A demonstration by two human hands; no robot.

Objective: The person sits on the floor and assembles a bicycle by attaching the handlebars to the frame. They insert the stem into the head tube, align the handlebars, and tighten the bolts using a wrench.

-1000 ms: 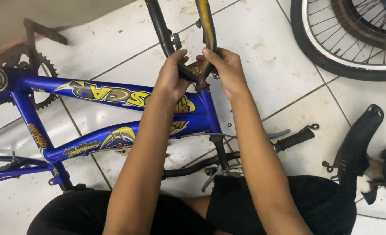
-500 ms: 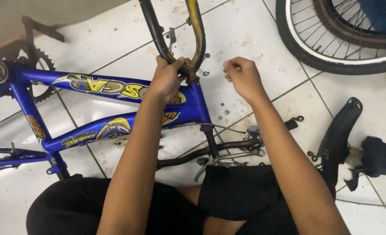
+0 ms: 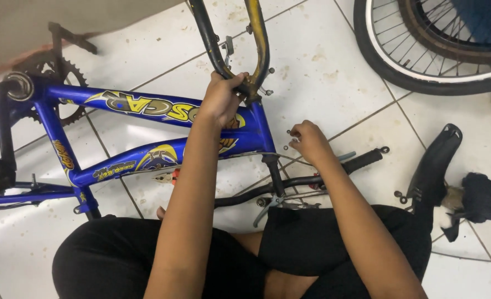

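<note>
A blue bicycle frame (image 3: 146,105) with yellow graphics lies on its side on the white tiled floor. My left hand (image 3: 221,98) grips the crown of the black-and-yellow fork (image 3: 256,50) where it meets the frame's head tube. My right hand (image 3: 309,142) is down at the floor to the right of the head tube, fingertips pinched at small washers or nuts (image 3: 287,147) lying on the tile. Whether it holds one is unclear. The black handlebar (image 3: 334,171) lies just below that hand.
A bicycle wheel (image 3: 422,66) with tyre and spokes lies at the top right. A black mudguard (image 3: 435,166) and a dark rag (image 3: 478,196) rest at the right. The crank and chainring (image 3: 63,72) sit at the upper left. My legs in dark trousers (image 3: 290,249) fill the bottom.
My right hand has left the fork crown and moved down and right to the small parts on the floor. My left hand stays on the fork crown.
</note>
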